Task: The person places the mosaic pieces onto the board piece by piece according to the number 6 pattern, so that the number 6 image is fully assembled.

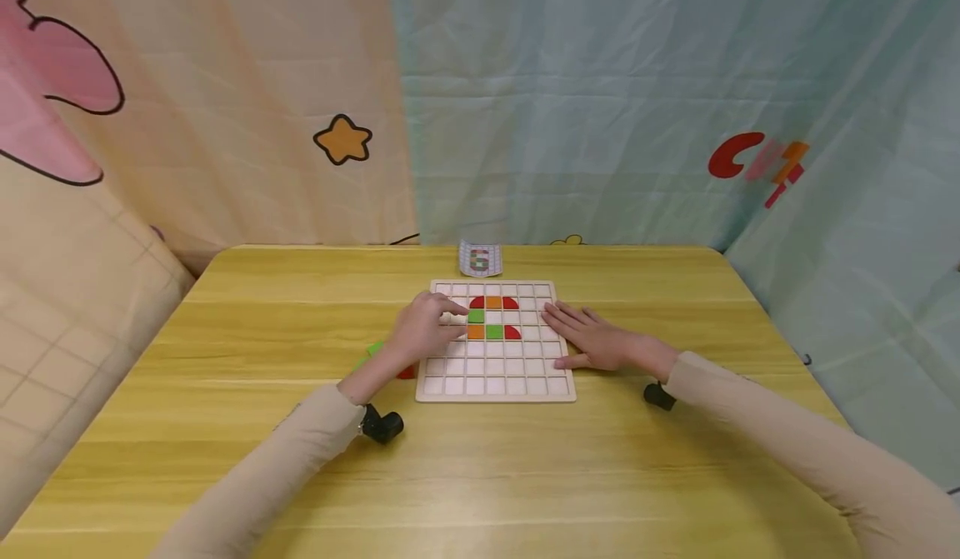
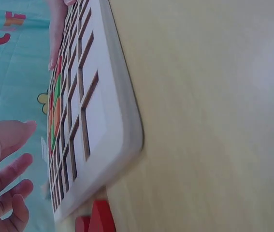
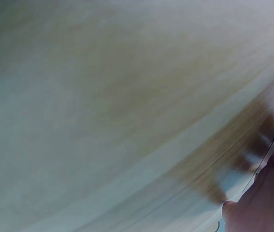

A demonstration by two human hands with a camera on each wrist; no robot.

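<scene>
On the gridded board (image 1: 496,367), the upper green square tile (image 1: 476,316) lies just right of the left hand's (image 1: 422,326) parted fingers, which show nothing held; the right hand (image 1: 596,344), fingers straight, lies farther off at the board's right edge.

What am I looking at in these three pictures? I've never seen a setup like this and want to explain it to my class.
There is no robot here: a person works with two bare hands. The wide picture comes from a camera on the head, looking down; the other two come from cameras on the left and right wrists.

On the wooden table lies a pale gridded board with red, orange and green tiles in some squares. A patterned card lies behind it, and loose pieces to its left.

The left hand reaches over the board, seemingly holding nothing. The right hand rests at the board's right edge. The right wrist picture is blurry.
</scene>
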